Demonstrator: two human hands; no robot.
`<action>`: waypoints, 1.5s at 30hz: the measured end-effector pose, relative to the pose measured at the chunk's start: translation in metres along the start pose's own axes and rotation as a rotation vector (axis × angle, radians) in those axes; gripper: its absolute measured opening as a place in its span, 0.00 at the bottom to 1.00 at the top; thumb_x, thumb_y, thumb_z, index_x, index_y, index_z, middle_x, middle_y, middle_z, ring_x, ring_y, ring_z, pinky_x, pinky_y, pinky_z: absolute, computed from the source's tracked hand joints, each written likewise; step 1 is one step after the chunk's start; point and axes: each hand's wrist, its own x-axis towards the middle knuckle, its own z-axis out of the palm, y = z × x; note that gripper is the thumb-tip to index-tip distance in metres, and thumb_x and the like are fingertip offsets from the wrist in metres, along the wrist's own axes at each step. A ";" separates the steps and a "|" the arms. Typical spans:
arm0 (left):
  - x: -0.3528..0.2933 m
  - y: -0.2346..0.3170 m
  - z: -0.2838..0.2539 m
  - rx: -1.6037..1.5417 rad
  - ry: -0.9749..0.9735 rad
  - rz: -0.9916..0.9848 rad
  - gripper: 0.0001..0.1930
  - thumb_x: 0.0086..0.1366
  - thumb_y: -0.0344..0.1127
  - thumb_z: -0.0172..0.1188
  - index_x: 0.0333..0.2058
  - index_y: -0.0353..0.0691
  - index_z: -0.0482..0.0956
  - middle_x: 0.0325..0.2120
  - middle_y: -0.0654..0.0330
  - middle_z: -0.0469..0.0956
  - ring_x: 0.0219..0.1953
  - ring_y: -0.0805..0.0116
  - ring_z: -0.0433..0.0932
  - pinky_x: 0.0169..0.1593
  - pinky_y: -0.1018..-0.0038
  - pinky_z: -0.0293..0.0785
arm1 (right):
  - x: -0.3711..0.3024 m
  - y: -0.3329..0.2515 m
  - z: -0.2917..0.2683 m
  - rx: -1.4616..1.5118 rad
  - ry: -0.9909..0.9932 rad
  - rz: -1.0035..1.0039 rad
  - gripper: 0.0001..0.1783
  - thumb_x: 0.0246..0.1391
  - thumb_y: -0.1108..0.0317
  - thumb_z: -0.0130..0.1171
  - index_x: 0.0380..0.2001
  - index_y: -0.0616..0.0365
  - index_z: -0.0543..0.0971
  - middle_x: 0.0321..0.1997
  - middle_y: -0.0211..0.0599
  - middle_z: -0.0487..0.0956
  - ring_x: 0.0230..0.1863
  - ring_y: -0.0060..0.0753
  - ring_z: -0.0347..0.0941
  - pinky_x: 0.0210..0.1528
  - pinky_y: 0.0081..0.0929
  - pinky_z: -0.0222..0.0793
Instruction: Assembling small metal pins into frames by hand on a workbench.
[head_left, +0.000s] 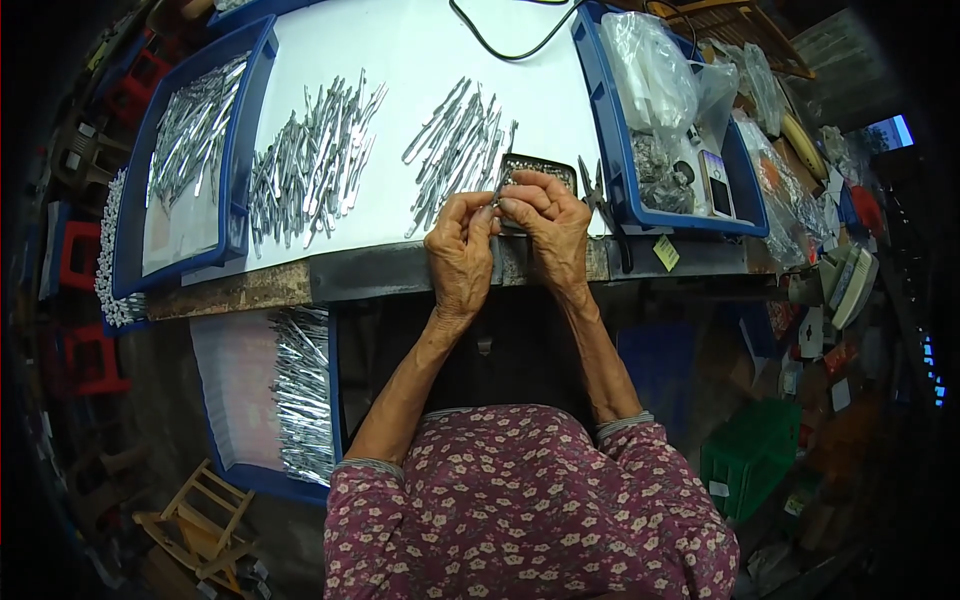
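Note:
Above the table's front edge, my left hand [463, 250] and my right hand [558, 232] meet with their fingertips pinched together. Between them is a slim metal piece [499, 194], mostly covered by the fingers. Just behind the right hand sits a small dark tray [540, 165] of tiny metal parts, partly hidden by that hand. A loose pile of slim silvery metal pieces [458, 150] lies beyond my left hand. Farther left is a larger pile of similar pieces [315, 165]. Pliers [597, 198] with dark handles rest to the right of my right hand.
A blue tray [236, 165] of metal pieces stands at the left. The blue bin [610, 130] at the right holds plastic bags and a phone [716, 183]. Below the table is another blue tray [335, 390] of metal pieces. A black cable [500, 52] crosses the far side.

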 end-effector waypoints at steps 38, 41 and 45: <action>-0.002 -0.002 0.004 -0.004 0.025 -0.056 0.06 0.59 0.24 0.49 0.34 0.33 0.73 0.23 0.65 0.73 0.24 0.83 0.69 0.28 0.87 0.67 | -0.003 0.010 0.014 -0.269 0.093 -0.123 0.12 0.51 0.72 0.52 0.37 0.69 0.71 0.22 0.30 0.75 0.24 0.15 0.69 0.26 0.12 0.67; -0.003 -0.002 0.004 0.007 0.026 -0.066 0.06 0.59 0.24 0.49 0.34 0.33 0.73 0.23 0.64 0.73 0.24 0.83 0.70 0.28 0.87 0.68 | -0.004 0.014 0.016 -0.330 0.125 -0.146 0.11 0.52 0.71 0.52 0.37 0.68 0.72 0.20 0.28 0.73 0.23 0.14 0.68 0.25 0.12 0.66; -0.001 -0.006 0.003 0.019 0.024 -0.043 0.06 0.59 0.24 0.49 0.34 0.32 0.72 0.25 0.62 0.74 0.25 0.81 0.72 0.29 0.86 0.70 | -0.006 0.011 0.020 -0.304 0.146 -0.182 0.11 0.51 0.72 0.52 0.36 0.68 0.72 0.20 0.28 0.73 0.23 0.14 0.68 0.25 0.12 0.65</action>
